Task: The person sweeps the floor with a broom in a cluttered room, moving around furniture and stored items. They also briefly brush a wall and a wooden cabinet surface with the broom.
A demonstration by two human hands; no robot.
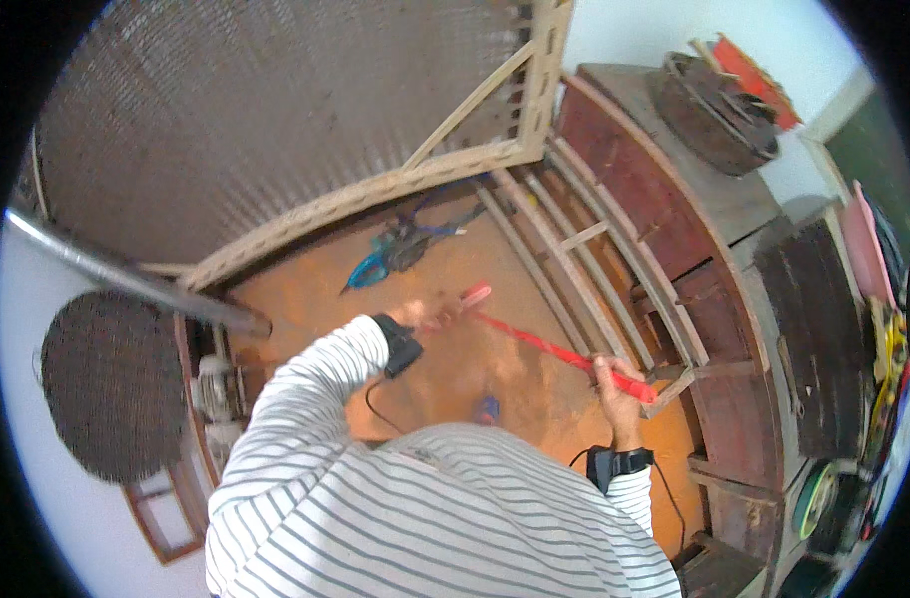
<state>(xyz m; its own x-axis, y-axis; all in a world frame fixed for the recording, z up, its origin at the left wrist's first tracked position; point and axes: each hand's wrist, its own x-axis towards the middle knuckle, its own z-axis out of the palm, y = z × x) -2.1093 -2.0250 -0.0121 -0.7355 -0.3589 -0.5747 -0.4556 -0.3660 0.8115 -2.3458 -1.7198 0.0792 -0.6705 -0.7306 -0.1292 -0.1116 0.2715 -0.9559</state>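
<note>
My left hand [443, 312], blurred, is closed around a pale red piece [476, 294] whose rounded end sticks out past the fingers. From beside it a long, thin red rod [537, 342] slants down to the right. My right hand [617, 385] grips that rod near its thicker end, with the thumb along the top. Blur hides whether the rod joins the pale red piece. Both wrists carry black strapped devices with cables. Beneath the hands lies an orange-brown floor [455, 374], where a small blue thing [487, 410] shows near my striped shirt.
A teal and dark tool [395, 250] lies on the floor ahead. Wooden rails [574, 261] lean along a red-brown cabinet [634, 179] at right. A large wood-framed woven panel [275, 112] stands ahead. At left are a metal pipe [141, 276] and a motor [219, 389].
</note>
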